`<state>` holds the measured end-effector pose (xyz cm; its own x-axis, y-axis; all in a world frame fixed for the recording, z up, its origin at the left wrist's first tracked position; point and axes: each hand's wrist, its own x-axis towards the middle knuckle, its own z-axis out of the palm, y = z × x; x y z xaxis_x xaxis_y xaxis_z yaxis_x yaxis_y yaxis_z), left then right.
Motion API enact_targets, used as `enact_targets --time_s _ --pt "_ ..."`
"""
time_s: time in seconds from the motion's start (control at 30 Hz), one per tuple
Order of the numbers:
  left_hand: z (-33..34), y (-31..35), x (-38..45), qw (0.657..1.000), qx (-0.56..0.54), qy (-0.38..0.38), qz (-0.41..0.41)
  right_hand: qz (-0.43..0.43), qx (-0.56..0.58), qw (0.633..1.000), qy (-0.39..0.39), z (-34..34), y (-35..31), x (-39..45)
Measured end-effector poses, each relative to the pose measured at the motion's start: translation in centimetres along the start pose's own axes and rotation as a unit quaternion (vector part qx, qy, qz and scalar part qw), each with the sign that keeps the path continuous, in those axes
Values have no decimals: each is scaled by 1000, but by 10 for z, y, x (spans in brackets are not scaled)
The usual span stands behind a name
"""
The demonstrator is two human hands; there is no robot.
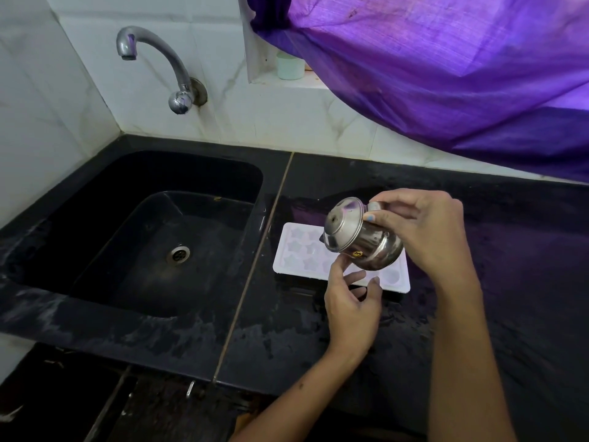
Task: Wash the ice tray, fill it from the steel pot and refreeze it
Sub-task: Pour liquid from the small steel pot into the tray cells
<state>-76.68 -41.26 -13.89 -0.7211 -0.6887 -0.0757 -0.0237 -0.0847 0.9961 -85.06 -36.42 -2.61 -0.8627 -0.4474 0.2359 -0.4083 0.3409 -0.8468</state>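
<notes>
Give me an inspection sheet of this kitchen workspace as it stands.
Surface: black counter, wet in patches.
Job's things: white ice tray flat on the counter right of the sink; steel pot, lid on, tilted over the tray.
Clutter: pale cup on the window ledge.
Hands: right hand grips the pot; left hand at the tray's near edge, fingers loosely curled, fingertips near the pot.
Cables: nothing seen.
Surroundings: tap off; purple curtain; white tiled wall.

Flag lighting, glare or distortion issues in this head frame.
Head view: purple cast from the backlit curtain tints the steel pot and ice tray; black sink underexposed; wide-angle bends the counter edge; focus sharp.
</notes>
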Motion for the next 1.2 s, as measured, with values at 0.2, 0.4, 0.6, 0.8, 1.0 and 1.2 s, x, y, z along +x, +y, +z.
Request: enact_targets --time_s 0.2,0.4,0.6,0.8,1.0,1.2 --pt "-8 5 7 1000 -2 6 14 -7 -7 1000 5 11 -4 6" --pt "-16 10 11 1000 7 14 18 -36 -54 998 -1 27 -8 13" --pt "-24 8 14 1000 5 15 5 -49 -110 993 -11 39 -11 15" --pt "-26 7 18 1000 -8 22 -14 -61 -148 987 -18 46 -14 16" --pt "-26 7 19 1000 -6 19 -15 -60 -165 984 -17 46 -15 16" --pt "-26 5 19 1000 2 26 -16 -61 -164 984 -16 45 -14 15"
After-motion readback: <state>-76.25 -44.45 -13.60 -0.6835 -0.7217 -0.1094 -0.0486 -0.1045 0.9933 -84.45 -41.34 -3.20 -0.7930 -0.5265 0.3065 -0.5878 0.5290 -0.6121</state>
